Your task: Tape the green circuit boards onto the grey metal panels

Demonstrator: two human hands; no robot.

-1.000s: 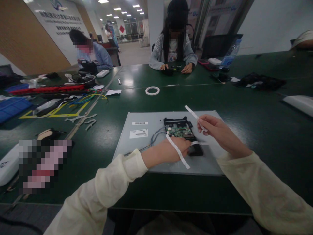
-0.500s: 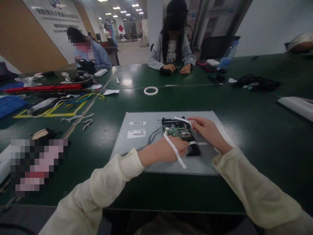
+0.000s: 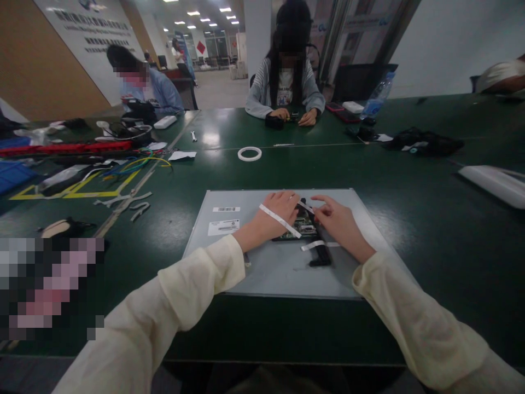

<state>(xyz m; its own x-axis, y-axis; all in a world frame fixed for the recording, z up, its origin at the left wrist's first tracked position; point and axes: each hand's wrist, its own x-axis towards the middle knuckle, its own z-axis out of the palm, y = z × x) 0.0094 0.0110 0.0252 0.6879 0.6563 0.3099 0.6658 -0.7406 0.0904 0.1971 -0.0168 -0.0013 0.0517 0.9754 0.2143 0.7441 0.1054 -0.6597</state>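
Observation:
My right hand (image 3: 338, 221) pinches one end of a white strip of tape (image 3: 305, 207) above the upper right of a green circuit board in a black frame (image 3: 305, 227). The strip's other end meets the fingertips of my left hand (image 3: 274, 216), which are bent together over the board and partly hidden. Across the back of my left hand lies a second tape strip (image 3: 281, 220), its end hanging over the board. Another piece of tape (image 3: 311, 245) crosses the frame's black lower arm (image 3: 322, 256). Beneath everything is a flat grey panel (image 3: 229, 268) with two labels.
Beyond the panel lies a tape roll (image 3: 250, 154). Crumpled tape scraps (image 3: 139, 208), coloured wires (image 3: 143, 164) and a blue bin (image 3: 16, 174) are at left. A white device (image 3: 492, 183) stands right. Two people sit across the table, one handling a small black device (image 3: 274, 121).
My left hand has moved up and left, from the lower tape piece to the upper strip. That lower piece's left end now shows loose. My right hand still pinches the upper strip.

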